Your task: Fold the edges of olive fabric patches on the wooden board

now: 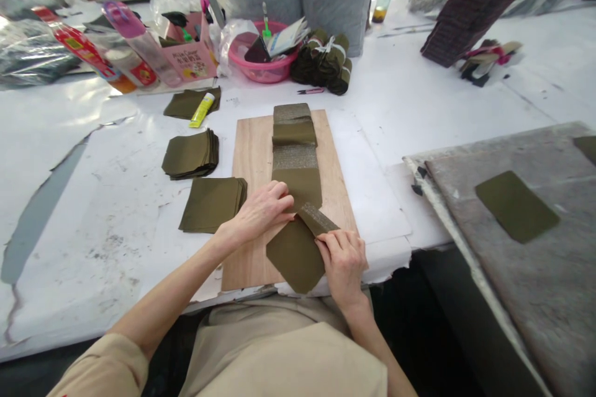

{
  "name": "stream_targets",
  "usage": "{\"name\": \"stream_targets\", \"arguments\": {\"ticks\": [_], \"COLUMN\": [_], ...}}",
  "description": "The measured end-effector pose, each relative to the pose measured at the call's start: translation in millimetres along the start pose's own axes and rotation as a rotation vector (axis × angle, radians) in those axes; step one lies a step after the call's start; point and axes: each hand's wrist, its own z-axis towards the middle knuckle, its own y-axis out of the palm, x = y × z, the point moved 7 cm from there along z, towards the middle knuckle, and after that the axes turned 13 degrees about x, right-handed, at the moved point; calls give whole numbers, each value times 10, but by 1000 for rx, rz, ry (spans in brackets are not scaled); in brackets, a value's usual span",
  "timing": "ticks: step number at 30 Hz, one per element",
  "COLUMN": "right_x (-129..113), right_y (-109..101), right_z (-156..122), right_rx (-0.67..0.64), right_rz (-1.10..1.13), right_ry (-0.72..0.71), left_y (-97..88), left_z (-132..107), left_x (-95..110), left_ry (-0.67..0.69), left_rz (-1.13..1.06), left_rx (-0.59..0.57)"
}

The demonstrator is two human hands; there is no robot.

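Over the wooden board (251,155), my left hand (265,208) pinches the upper corner of an olive fabric piece (295,254). My right hand (343,260) grips the same piece at its right side, where a folded edge shows a speckled grey underside. The piece is turned at an angle and overhangs the board's near part. Above it, a column of overlapping olive pieces (298,183) lies on the board, with speckled grey bands between the plain parts. Left of the board sit a squared stack of olive pieces (212,205) and another stack (190,154) behind it.
A yellow tube (202,110) lies on more olive fabric. Behind stand a pink basin (263,71), rolled olive bundles (321,62), a pink box (190,59) and bottles. At right, a grey padded surface (521,279) holds a single olive piece (516,206).
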Motion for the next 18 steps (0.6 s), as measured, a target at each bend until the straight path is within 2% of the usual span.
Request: {"name": "stream_targets", "arguments": {"ticks": [3, 8, 12, 18], "right_x": [-14, -29, 36, 284], "right_y": [-7, -5, -82, -355], "right_z": [13, 32, -3, -129], "right_rx": [2, -16, -9, -6], "right_rz": [5, -13, -72, -124], "right_ry": [-11, -17, -5, 3], "left_y": [18, 160, 234, 270], "left_z": [-57, -36, -10, -2], "left_x": [92, 315, 290, 195], "left_ry": [29, 166, 165, 98], "left_rz": [-66, -123, -155, -280], "left_rx": [37, -8, -51, -18]}}
